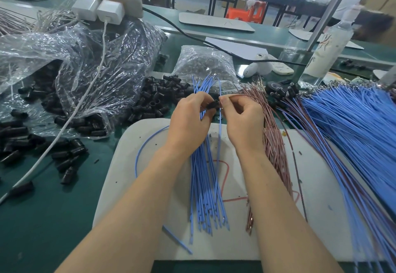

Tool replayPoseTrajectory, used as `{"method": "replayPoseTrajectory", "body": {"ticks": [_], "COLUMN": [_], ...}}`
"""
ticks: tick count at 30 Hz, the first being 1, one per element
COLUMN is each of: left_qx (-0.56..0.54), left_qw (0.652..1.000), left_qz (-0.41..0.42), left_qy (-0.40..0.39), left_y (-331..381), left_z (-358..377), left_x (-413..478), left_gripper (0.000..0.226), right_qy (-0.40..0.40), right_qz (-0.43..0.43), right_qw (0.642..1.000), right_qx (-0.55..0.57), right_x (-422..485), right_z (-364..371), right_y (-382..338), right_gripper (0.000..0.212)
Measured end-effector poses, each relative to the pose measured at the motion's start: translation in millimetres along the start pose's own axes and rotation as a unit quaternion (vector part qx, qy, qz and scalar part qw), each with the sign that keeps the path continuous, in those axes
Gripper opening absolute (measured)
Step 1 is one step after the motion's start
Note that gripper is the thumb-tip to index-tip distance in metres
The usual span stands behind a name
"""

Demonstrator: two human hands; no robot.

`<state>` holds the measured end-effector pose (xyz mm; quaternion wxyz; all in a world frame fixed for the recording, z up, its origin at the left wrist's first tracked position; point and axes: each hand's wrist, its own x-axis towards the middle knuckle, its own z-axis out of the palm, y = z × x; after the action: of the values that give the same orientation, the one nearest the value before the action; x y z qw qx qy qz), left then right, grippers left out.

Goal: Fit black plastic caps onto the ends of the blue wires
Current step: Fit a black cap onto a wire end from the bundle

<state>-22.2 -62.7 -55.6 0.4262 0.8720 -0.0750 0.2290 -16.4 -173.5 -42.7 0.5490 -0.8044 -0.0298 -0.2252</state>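
Pinching a black cap (212,104) between thumb and fingertips, the left hand (189,115) meets the right hand (243,118) over the far edge of a white pad (321,187) on the green bench (42,208). The left grip is closed on the cap. It also holds a bundle of blue wires (205,187), which runs under the palm toward the person, its tips fanning out beyond the grip. The right grip is closed too, thumb and forefinger pinching a single blue wire (219,144) right against the cap. Whether the wire's end sits inside the cap cannot be told, as the fingers cover the joint.

Just right of the grip lies a sheaf of brown wires (276,144), and farther right a broad pile of blue wires (353,122). Left of the grip, loose black caps (158,99) spill across the bench from a large clear bag (85,58). A smaller clear bag (203,62) lies just beyond the grip. A white cable (81,105) crosses the large bag well to the left, and a clear bottle (325,53) stands far off to the right.
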Motion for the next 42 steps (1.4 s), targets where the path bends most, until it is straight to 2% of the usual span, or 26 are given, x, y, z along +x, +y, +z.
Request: {"method": "replayPoseTrajectory", "body": {"ticks": [5,10,20,25,32,37,42], "left_qx": [-0.012,-0.046,-0.15,-0.154,-0.143,-0.124,-0.152], "left_qw": [0.999,0.998,0.986,0.986,0.988,0.992,0.988], "left_qz": [-0.008,-0.042,-0.042,-0.048,-0.043,-0.032,-0.033], "left_qy": [0.029,0.033,0.057,0.046,0.035,0.009,-0.021], "left_y": [0.7,-0.8,1.6,3.7,2.9,-0.3,-0.5], "left_z": [-0.7,1.1,-3.7,-3.8,-1.7,0.4,0.2], "left_x": [1.8,2.3,2.8,2.2,3.1,2.0,0.3], "left_gripper": [0.013,0.012,0.021,0.027,0.021,0.024,0.026], "right_qy": [0.005,0.052,0.043,0.045,0.041,0.073,0.042], "right_qz": [-0.014,-0.048,-0.072,-0.102,-0.122,-0.077,0.021], "right_qw": [1.0,0.997,0.996,0.994,0.991,0.994,0.997], "right_qx": [-0.004,0.02,0.009,-0.009,-0.028,0.016,0.054], "right_x": [-1.7,-2.5,-5.4,-7.1,-8.6,-5.5,-1.3], "right_z": [0.5,-2.8,-1.2,-2.1,-0.4,-3.1,-3.1], "right_y": [-4.9,-10.7,-13.2,-14.9,-15.8,-12.6,-5.2], "right_gripper": [0.012,0.01,0.012,0.014,0.013,0.012,0.016]}}
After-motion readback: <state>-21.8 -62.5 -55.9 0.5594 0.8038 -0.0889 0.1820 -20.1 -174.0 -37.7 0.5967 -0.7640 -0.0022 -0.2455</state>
